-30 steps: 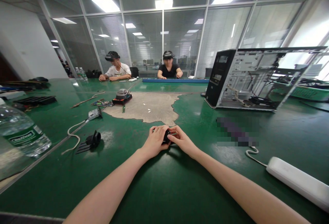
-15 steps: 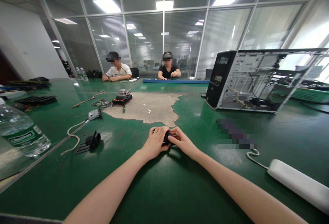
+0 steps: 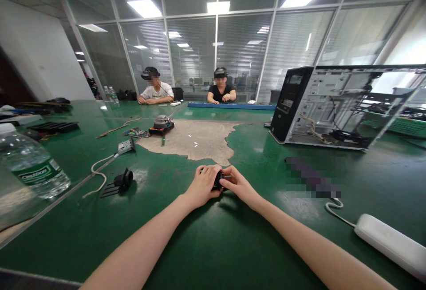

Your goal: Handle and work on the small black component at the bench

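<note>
Just in front of the bare grey patch of the green table, my two hands meet around a small black part. My left hand wraps over it from the left, fingers on top. From the right, the fingers and thumb of my right hand pinch its side. Most of the part is covered by my fingers, so its kind is hidden. To the left lies a black plastic piece with a round collar and long prongs, apart from both hands.
A water bottle stands at the left. An opened computer case stands at the right, above a white power strip. Farther off are a heatsink fan, a metal bracket with a cable, and two people seated across the table.
The whole view has shifted slightly, so things appear a little farther right. Both hands keep their hold on the black part, with barely any movement.
</note>
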`<state>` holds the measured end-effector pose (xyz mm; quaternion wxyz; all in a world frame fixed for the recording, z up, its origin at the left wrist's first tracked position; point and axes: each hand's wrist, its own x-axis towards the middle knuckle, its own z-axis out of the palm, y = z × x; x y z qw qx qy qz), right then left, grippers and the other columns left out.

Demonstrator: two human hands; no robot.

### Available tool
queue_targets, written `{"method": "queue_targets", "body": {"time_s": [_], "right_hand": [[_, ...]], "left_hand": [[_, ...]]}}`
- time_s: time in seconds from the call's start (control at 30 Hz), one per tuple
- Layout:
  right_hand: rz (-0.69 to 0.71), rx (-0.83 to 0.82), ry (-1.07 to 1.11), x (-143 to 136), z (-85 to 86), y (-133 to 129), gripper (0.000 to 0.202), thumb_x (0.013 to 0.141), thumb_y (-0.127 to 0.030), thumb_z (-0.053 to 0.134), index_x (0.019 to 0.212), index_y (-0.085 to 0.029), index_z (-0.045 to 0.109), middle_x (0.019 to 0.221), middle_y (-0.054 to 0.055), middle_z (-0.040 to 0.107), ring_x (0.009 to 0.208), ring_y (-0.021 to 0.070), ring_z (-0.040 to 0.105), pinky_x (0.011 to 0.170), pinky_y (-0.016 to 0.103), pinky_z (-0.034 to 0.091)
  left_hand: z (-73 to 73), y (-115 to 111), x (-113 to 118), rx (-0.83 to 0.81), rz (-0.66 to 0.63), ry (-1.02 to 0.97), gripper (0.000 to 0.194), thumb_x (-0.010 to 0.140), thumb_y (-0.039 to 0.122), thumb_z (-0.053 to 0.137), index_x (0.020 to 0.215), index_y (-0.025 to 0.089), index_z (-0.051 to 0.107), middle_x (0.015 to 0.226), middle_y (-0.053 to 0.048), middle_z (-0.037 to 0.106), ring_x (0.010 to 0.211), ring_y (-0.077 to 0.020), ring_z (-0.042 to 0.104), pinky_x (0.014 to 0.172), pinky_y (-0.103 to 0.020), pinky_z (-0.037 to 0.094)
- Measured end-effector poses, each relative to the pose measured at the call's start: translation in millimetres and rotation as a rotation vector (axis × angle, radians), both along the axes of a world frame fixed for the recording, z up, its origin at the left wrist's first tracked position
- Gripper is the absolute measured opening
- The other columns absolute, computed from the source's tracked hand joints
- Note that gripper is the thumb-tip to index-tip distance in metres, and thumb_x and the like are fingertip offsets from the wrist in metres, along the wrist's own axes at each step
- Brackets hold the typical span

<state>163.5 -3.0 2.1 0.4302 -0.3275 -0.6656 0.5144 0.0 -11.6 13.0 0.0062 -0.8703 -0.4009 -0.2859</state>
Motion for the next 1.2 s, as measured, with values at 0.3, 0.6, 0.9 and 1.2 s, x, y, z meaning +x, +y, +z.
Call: {"method": "queue_targets", "body": {"time_s": [0.3, 0.6, 0.9, 1.2], "right_hand": [[-0.028, -0.038, -0.017, -1.3, 2.2, 2.7, 0.028, 0.071, -0.033, 0.06, 0.092, -0.02, 0.048, 0.091, 0.002, 0.054, 0.078, 0.0139, 0.055, 0.073, 0.032, 0.046], [0.006, -0.036, 0.037, 1.0, 1.4, 1.4, 0.027, 0.071, -0.033, 0.061, 0.089, -0.022, 0.044, 0.088, 0.0, 0.054, 0.081, 0.0139, 0.055, 0.074, 0.031, 0.046], [-0.029, -0.039, -0.032, -0.5, 2.4, 2.2, 0.029, 0.073, -0.034, 0.058, 0.097, -0.021, 0.049, 0.092, 0.003, 0.055, 0.085, 0.0164, 0.054, 0.075, 0.032, 0.045], [-0.033, -0.019, -0.02, -2.1, 1.8, 1.3, 0.021, 0.075, -0.035, 0.055, 0.09, -0.022, 0.047, 0.083, 0.001, 0.055, 0.077, 0.0149, 0.055, 0.069, 0.029, 0.046]], "left_hand": [[0.3, 0.4, 2.2, 0.006, 0.074, 0.048, 0.058, 0.067, 0.024, 0.061, 0.116, 0.02, 0.031, 0.115, -0.008, 0.047, 0.093, -0.0249, 0.043, 0.077, -0.039, 0.035], [-4.6, 6.1, -0.3, -0.058, -0.029, -0.036, 0.059, 0.067, 0.021, 0.059, 0.116, 0.022, 0.026, 0.111, -0.007, 0.046, 0.091, -0.0225, 0.053, 0.074, -0.035, 0.043], [-2.6, 4.7, -0.4, -0.076, -0.031, -0.016, 0.06, 0.067, 0.02, 0.059, 0.118, 0.02, 0.026, 0.114, -0.008, 0.046, 0.095, -0.0239, 0.051, 0.078, -0.036, 0.043], [-2.2, 4.9, -0.7, -0.079, -0.047, -0.035, 0.06, 0.068, 0.019, 0.059, 0.118, 0.021, 0.025, 0.116, -0.008, 0.045, 0.098, -0.0233, 0.05, 0.08, -0.036, 0.042]]}}
